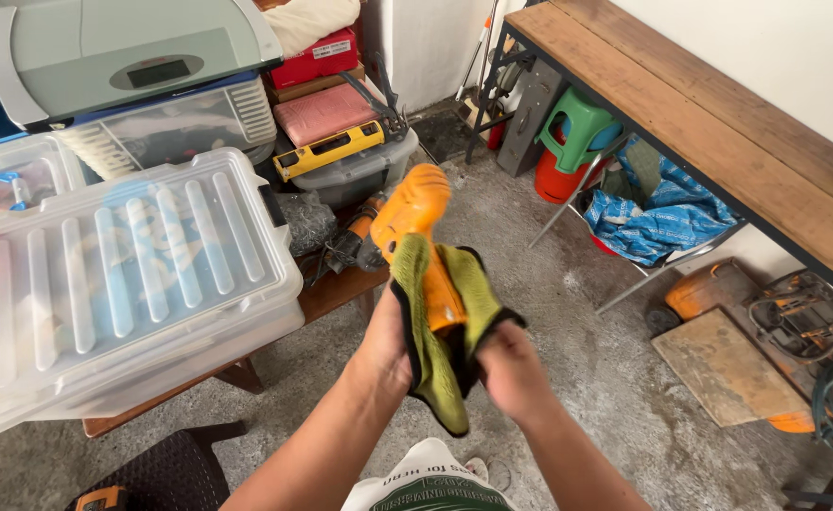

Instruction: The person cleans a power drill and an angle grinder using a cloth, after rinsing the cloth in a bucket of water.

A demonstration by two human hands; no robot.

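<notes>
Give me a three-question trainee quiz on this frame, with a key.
1. True or false: both hands grip the orange drill through a green cloth.
2. What lies left of the drill? A) clear plastic bin B) blue tarp C) green stool
3. Fill in: the wooden bench runs along the ____ wall.

Key: 1 true; the left hand and right hand both clutch the cloth around it. 2 A, the clear plastic bin. 3 white.
</notes>
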